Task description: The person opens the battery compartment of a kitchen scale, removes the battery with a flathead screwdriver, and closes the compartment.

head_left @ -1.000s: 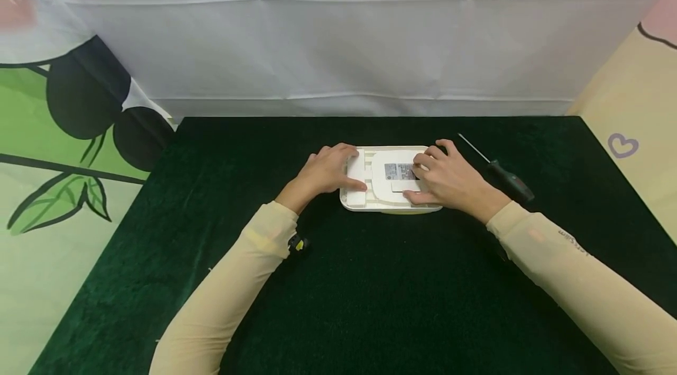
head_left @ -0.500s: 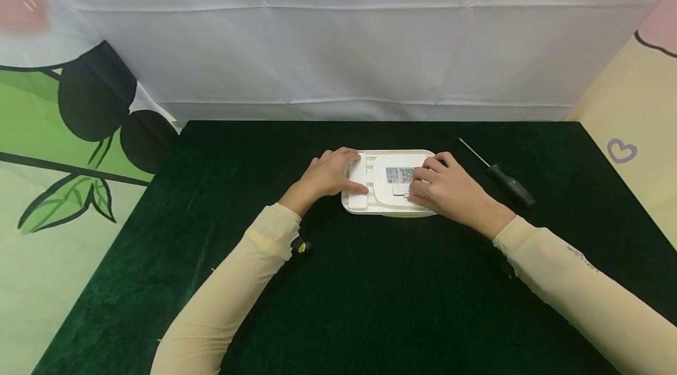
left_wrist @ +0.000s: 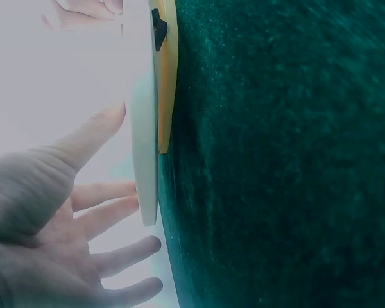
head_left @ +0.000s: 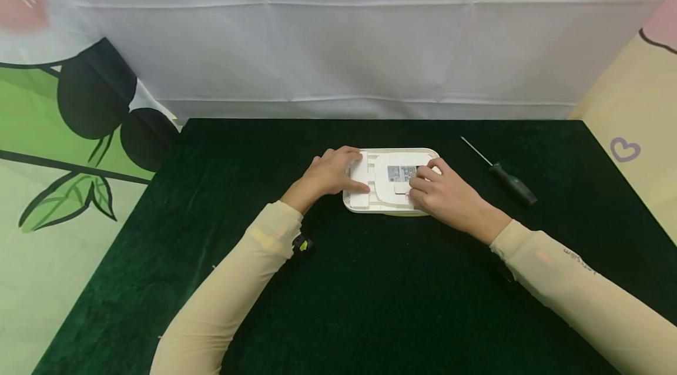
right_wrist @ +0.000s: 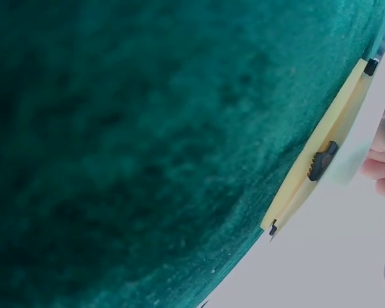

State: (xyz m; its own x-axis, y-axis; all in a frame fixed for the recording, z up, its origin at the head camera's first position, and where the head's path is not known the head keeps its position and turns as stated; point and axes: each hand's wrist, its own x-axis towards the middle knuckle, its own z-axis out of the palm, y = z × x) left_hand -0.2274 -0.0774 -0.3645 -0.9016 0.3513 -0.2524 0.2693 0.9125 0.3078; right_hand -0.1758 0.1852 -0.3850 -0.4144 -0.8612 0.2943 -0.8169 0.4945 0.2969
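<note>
Screened off like a makeshift booth: green-covered counter [head_left: 381, 298], white sheet [head_left: 322, 52] on the far side, cartoon-printed hangings [head_left: 95, 93] left and right.

A screwdriver [head_left: 509, 180] with a dark handle and bare metal shaft lies diagonally on the dark green cloth [head_left: 370, 298], tip pointing up-left in the head view. Behind hangs a creased white sheet [head_left: 338, 57]. Printed panels flank it: left panel [head_left: 26, 107], dark rounded shapes and leaf; right panel [head_left: 632, 90], cream with purple heart outline.
</note>
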